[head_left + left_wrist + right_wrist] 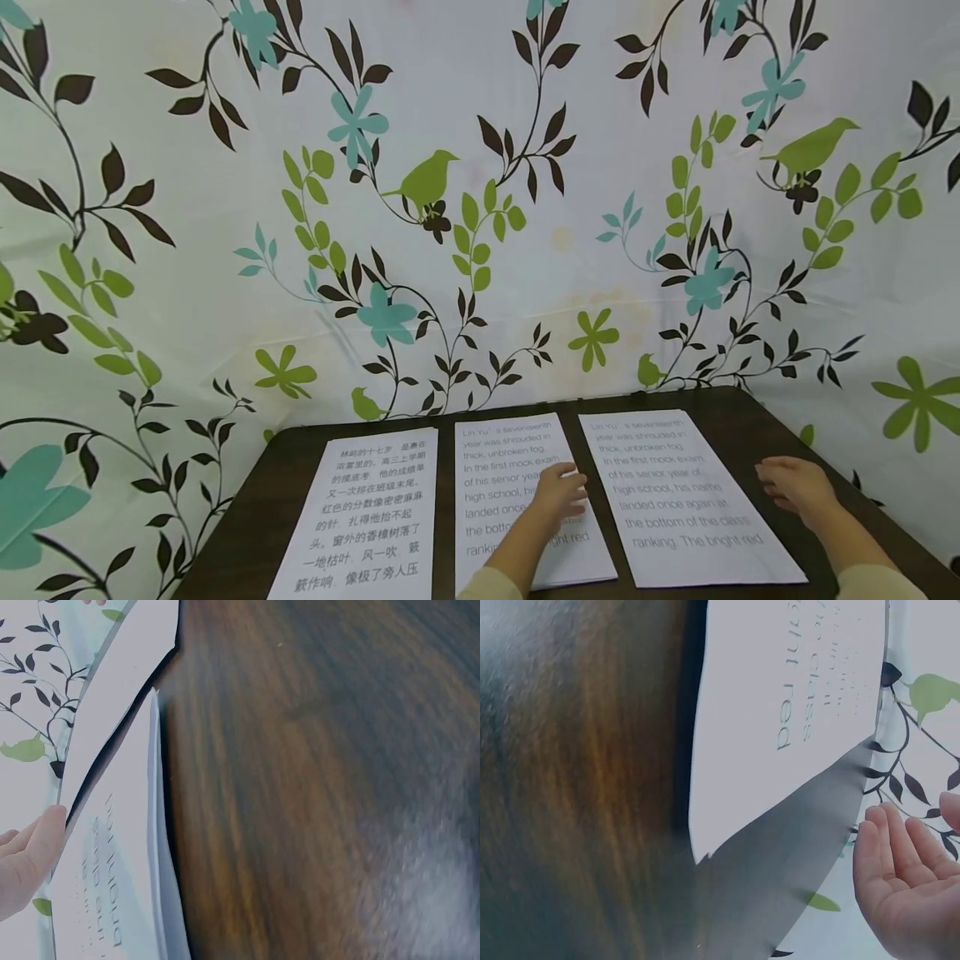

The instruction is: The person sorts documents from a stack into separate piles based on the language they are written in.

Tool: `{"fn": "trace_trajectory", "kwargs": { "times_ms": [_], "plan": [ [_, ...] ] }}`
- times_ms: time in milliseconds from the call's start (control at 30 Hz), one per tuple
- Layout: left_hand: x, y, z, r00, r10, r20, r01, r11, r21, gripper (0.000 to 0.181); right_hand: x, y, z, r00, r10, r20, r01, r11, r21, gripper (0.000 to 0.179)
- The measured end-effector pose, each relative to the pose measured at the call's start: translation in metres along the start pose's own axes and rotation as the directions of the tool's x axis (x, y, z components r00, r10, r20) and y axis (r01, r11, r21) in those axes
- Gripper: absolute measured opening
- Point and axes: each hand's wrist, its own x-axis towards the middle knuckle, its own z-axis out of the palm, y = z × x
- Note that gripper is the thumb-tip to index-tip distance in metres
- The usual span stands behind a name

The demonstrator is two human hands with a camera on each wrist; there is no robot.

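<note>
Three stacks of printed paper lie side by side on the table. Over the right part of the middle stack [498, 500] is my left hand [557, 496], its fingers loosely bent and pointing toward the right stack [675, 500]; nothing is in its grasp. Whether it touches the paper cannot be told. To the right of the right stack is my right hand [798, 485], apart from the sheets. The right wrist view shows its palm [922, 915] bare and its fingers slightly bent. The left stack [360, 517] carries Chinese characters; the other two carry English text.
The dark wooden table [255, 508] has its far edge against a pale curtain-like sheet [465, 100] patterned with birds, leaves and flowers. Narrow strips of table separate the stacks. Bare wood [300, 787] fills much of the left wrist view.
</note>
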Motion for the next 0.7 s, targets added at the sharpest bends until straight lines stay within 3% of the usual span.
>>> {"fn": "trace_trajectory", "kwargs": {
  "times_ms": [167,467,700],
  "plan": [
    [0.000,0.005,-0.011,1.000,-0.013,-0.001,0.013,0.999,0.041,0.042,0.015,0.010,0.008,0.999,-0.033,-0.019,0.033,0.999,-0.025,0.062],
    [0.000,0.015,-0.035,1.000,-0.002,-0.011,0.003,0.995,0.095,0.045,0.068,0.048,0.034,0.995,-0.084,-0.046,0.082,0.995,-0.062,0.071],
    [0.002,0.016,-0.050,0.998,-0.012,-0.062,0.021,0.990,0.141,0.047,0.077,0.042,0.056,0.994,-0.104,-0.011,0.104,0.994,-0.039,0.067]
  ]
}}
